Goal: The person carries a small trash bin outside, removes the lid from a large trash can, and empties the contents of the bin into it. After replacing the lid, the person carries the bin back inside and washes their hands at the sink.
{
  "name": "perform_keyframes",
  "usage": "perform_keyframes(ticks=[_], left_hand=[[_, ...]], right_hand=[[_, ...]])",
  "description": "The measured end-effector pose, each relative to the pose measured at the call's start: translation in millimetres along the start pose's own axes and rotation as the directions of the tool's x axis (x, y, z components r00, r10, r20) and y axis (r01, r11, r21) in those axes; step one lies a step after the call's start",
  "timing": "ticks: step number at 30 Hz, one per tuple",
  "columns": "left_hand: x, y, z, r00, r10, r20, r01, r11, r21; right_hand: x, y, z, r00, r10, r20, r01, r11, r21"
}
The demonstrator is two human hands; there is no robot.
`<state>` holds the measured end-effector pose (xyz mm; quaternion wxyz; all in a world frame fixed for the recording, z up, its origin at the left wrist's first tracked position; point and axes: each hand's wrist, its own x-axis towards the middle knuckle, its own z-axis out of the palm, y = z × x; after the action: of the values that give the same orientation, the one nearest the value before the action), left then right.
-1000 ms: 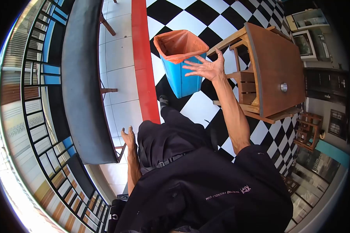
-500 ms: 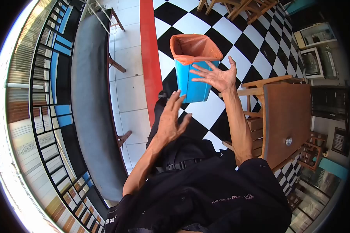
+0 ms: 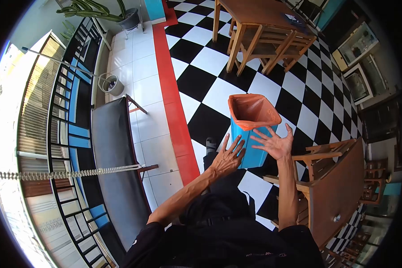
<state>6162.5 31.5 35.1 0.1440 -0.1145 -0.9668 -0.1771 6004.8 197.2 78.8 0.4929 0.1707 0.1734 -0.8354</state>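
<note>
A blue bin [image 3: 253, 155] with an orange liner [image 3: 265, 117] folded over its rim stands on the checkered floor ahead of me. At the bin's near left side is my left hand [image 3: 228, 161], its back towards me and its fingers spread. My right hand [image 3: 274, 144], palm up with fingers apart, overlaps the bin's right side in view. Neither hand holds anything; whether they touch the bin is unclear. Inside the liner no contents can be made out.
A dark padded bench [image 3: 114, 152] runs along the left by a black railing. One wooden table [image 3: 339, 192] stands close on the right, another [image 3: 254, 12] farther ahead. A grey bucket [image 3: 115, 87] and a potted cactus [image 3: 129, 19] are beyond the bench. A beaded cord [image 3: 76, 173] crosses the left side.
My left hand has risen from low on the left to the bin's side. My right hand stays open beside the bin. The view has shifted, showing the farther table, bucket and cactus.
</note>
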Motion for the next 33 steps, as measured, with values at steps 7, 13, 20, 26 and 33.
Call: perform_keyframes(ticks=[7,13,20,26,33], left_hand=[[148.7,-136.2,-36.8,0.998,-0.058,-0.005,0.052,0.925,-0.376],[220.7,-267.9,-51.2,0.994,-0.022,0.108,0.059,0.933,-0.355],[197.3,-489.5,-101.5,0.762,-0.518,0.389,0.647,0.647,-0.405],[146.0,-680.2,-112.1,0.262,-0.894,0.364,0.82,0.007,-0.572],[198.6,-920.0,-118.9,0.26,-0.897,0.358,0.745,-0.049,-0.665]], right_hand=[[222.1,-44.6,34.3,0.939,-0.076,-0.336,0.009,0.98,-0.198],[373.3,-81.3,144.8,0.985,0.102,-0.143,-0.126,0.976,-0.177],[595.4,-119.1,253.8,0.977,0.214,0.007,-0.215,0.977,0.004],[787.9,-147.2,356.1,0.985,0.172,0.02,-0.172,0.985,0.005],[984.1,-213.0,469.7,0.982,0.118,0.147,-0.119,0.993,-0.002]])
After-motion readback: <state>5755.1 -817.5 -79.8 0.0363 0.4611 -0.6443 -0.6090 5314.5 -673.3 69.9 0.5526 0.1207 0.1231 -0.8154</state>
